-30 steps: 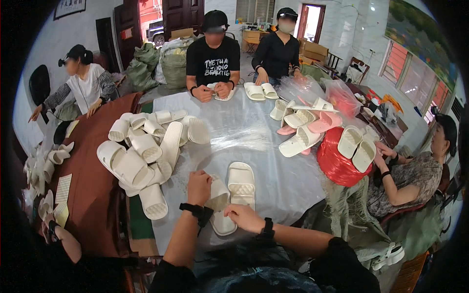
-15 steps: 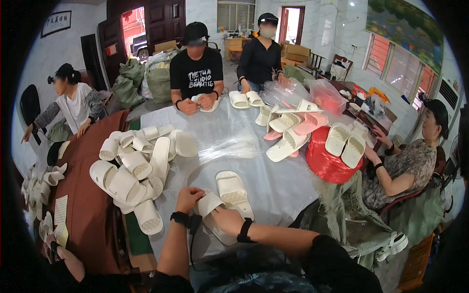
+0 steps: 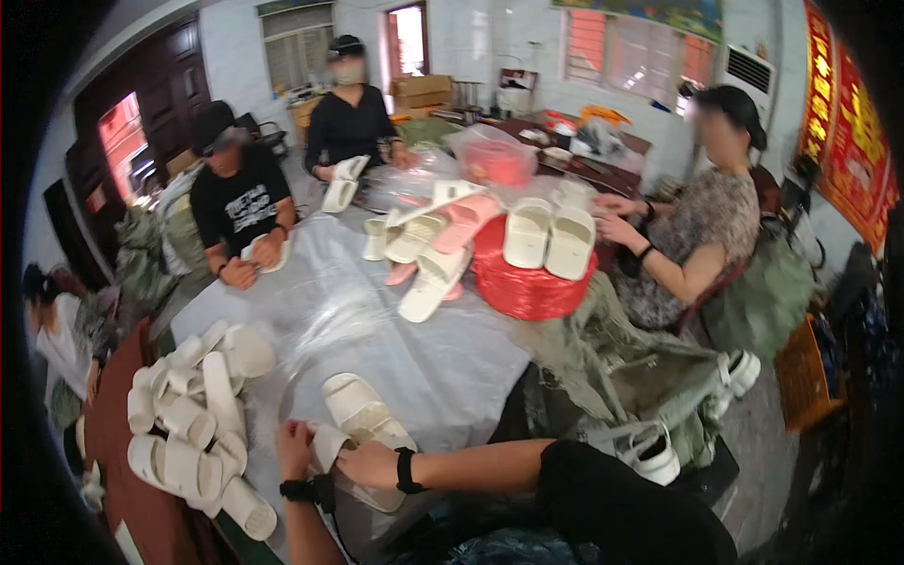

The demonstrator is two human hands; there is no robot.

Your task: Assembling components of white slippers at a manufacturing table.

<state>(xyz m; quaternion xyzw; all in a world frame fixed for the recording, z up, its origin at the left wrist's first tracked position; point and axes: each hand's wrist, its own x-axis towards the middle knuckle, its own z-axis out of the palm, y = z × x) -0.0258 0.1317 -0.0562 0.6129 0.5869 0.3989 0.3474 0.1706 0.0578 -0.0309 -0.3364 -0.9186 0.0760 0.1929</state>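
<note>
At the near edge of the covered table, my left hand (image 3: 295,448) is closed on the strap side of a cream slide slipper (image 3: 327,444). My right hand (image 3: 370,465) grips the same slipper from the other side, its fingertips partly hidden at the strap opening. Just beyond lies a second cream slipper (image 3: 354,394), sole down, close to the held one. To the left of my hands is a loose heap of cream slippers (image 3: 200,419), piled over one another.
A shiny red roll (image 3: 527,287) carries a pair of cream slippers (image 3: 549,235). Pink and cream slippers (image 3: 463,221) lie beside it. Green woven sacking (image 3: 612,367) hangs at the right. Co-workers (image 3: 240,202) sit and stand around the table, some handling slippers.
My view has swung to the right, so everything sits further left. Both hands stay on the slipper. The standing co-worker across the table has lifted slippers off the tabletop.
</note>
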